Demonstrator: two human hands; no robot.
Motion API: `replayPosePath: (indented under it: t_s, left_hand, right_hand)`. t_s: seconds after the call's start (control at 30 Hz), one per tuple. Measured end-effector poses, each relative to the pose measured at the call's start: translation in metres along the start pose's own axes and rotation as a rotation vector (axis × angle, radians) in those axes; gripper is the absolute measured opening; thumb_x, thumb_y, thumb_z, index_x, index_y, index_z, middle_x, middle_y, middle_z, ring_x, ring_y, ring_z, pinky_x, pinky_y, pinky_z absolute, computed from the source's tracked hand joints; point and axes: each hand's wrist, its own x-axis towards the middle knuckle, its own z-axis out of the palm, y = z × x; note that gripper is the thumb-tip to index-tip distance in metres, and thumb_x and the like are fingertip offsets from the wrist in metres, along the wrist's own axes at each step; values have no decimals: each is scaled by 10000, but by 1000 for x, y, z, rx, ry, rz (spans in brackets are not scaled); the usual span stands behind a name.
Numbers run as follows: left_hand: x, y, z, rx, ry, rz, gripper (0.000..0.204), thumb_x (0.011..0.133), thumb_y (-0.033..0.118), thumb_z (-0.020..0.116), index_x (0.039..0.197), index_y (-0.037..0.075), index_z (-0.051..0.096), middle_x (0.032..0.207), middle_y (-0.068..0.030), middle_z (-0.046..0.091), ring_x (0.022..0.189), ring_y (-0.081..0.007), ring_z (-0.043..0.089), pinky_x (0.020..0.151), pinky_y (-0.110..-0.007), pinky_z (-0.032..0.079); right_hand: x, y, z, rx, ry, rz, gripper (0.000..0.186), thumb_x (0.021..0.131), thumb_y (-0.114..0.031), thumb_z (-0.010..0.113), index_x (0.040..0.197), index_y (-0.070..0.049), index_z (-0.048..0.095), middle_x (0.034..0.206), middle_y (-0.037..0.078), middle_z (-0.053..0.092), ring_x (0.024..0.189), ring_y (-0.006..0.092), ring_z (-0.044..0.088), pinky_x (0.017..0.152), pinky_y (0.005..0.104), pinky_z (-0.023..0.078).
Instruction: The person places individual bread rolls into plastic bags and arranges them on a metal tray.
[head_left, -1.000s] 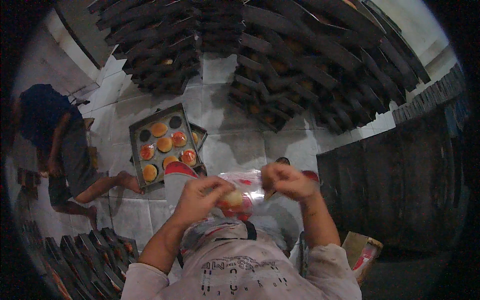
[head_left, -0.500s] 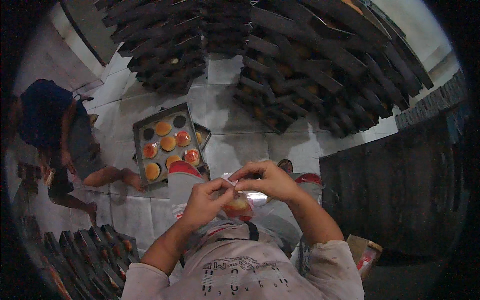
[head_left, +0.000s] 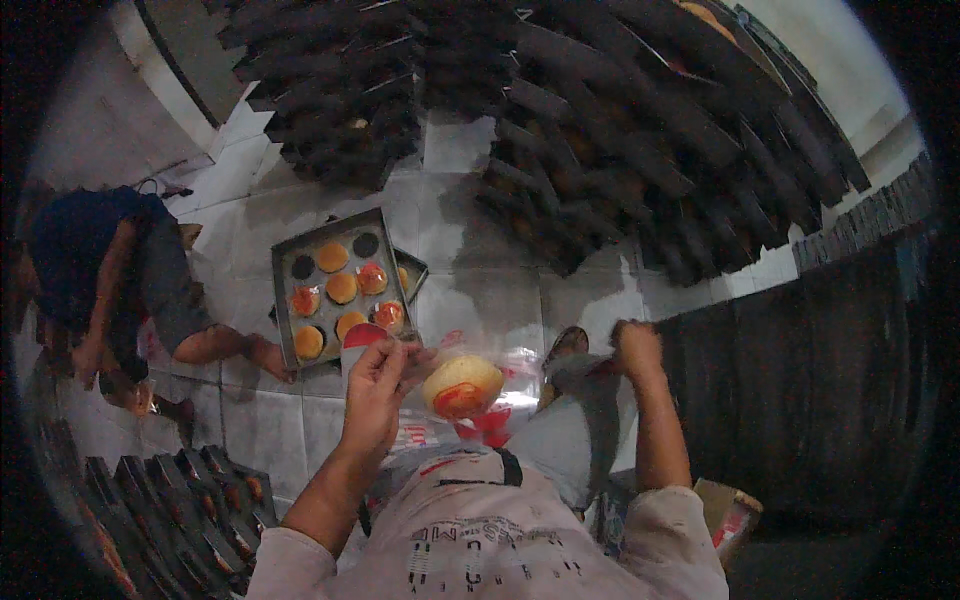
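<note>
My left hand pinches the edge of a clear plastic bag. Inside the bag is a round golden bun with a red-orange patch on its side, hanging above my lap. Away to the right, over my right knee, my right hand is closed in a loose fist, apart from the bag; whatever it may hold is hidden. A grey metal tray stands beyond my left knee. Several round buns sit in it, some plain golden and some in shiny wrapping with red on them, along with dark round spots.
Tall stacks of dark trays rise ahead, and more trays stand at the lower left. Another person crouches on the left. A dark panel lies to my right, with an open cardboard box near my elbow.
Both hands were together at the bag's opening. My right hand has pulled away to the right, while my left hand, shifted slightly left, keeps the bag. The bun now shows fully.
</note>
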Motion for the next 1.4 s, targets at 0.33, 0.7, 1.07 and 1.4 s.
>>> replayPosePath:
  t_s: [0.33,0.7,1.07,1.4]
  left_hand:
    - [-4,6,-20,-85,116,137,131,928,135,499,924,23,565,975,-80,617,972,-195,589,876,-339,460]
    - [-81,-56,-111,595,399,-103,131,818,125,652,799,33,561,686,-24,578,601,-99,536,570,-248,433]
    - [-11,-19,-77,101,482,94,246,886,264,550,896,21,593,796,-61,629,754,-159,602,692,-295,478]
    - [57,-179,-36,1867,-422,158,254,805,233,552,941,36,637,975,-118,571,957,-313,515,802,-408,464]
  right_hand:
    - [-16,-191,30,889,-172,-499,231,776,-201,681,925,-25,662,852,61,596,814,147,551,716,280,428]
    - [-38,-132,161,608,-704,-34,304,823,-300,636,864,-1,603,703,56,582,697,146,544,656,278,433]
    - [-26,-245,50,756,-110,-790,600,844,-168,597,1332,38,317,1258,214,469,1159,301,482,952,367,396]
    - [71,-282,66,150,146,-898,506,837,-203,590,1274,-8,425,1162,192,551,1055,341,550,924,377,411]
